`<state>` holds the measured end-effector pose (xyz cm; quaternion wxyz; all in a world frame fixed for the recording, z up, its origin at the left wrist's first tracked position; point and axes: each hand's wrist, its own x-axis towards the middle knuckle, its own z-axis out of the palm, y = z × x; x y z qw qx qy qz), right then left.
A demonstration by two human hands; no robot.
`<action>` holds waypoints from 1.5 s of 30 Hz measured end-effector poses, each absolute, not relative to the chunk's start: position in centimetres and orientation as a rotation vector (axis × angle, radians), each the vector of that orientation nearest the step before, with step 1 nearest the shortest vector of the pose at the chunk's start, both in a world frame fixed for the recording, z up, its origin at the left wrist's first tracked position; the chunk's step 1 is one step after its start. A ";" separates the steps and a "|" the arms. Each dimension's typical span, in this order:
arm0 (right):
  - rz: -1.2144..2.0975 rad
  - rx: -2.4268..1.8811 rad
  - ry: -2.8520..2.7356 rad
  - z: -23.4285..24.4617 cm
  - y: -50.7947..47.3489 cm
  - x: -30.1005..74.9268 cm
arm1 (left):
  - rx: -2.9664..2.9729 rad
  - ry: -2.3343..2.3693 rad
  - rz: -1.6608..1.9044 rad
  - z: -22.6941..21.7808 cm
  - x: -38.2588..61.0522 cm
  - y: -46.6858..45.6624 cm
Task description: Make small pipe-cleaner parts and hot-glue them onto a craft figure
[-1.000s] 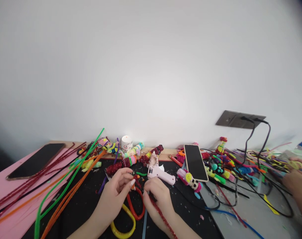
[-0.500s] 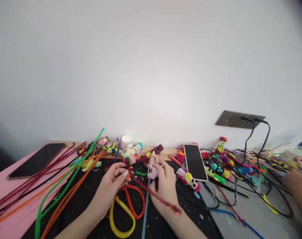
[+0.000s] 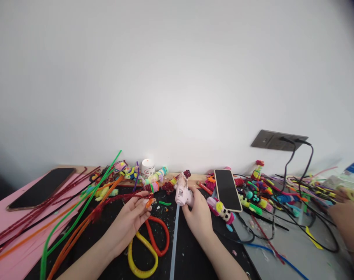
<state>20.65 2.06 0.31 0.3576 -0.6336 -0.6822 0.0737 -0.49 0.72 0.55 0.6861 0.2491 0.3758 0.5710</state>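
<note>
My right hand (image 3: pixel 198 214) grips a pale pink hot glue gun (image 3: pixel 183 192) by its handle. From the gun's rear a long translucent glue stick (image 3: pixel 175 241) runs toward me, while its nozzle end, crusted with residue, points at the wall. Between the closed fingertips of my left hand (image 3: pixel 134 212) is a small orange piece (image 3: pixel 149 203) joined to a dark red pipe cleaner (image 3: pixel 118 198), which trails off to the left. Below that hand lie a yellow loop (image 3: pixel 143 273) and a red loop (image 3: pixel 166 233), like scissor handles; whatever they join is hidden.
Long pipe cleaners (image 3: pixel 68 217) cross a pink surface and a dark phone (image 3: pixel 42 188) on the left. A paper cup (image 3: pixel 148 167) and pipe-cleaner figures (image 3: pixel 223 212) line the back. A light-framed phone (image 3: pixel 227 190), tangled cables and another person's hand (image 3: pixel 342 214) are at right.
My right hand now grips the glue gun's handle and has tilted it up. The dark red pipe cleaner has swung from the right of my left hand to its left.
</note>
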 end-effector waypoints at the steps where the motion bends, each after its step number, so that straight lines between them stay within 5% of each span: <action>1: 0.245 -1.573 -1.725 0.3 2.1 20.7 | 0.563 0.840 1.271 0.5 -0.5 0.7; 12: 0.811 -1.127 -1.801 1.2 0.7 19.4 | 0.550 0.887 1.341 0.8 -0.5 0.8; 45: 0.796 -1.153 -1.865 0.6 0.6 18.9 | 0.653 0.944 1.393 1.1 -0.2 0.5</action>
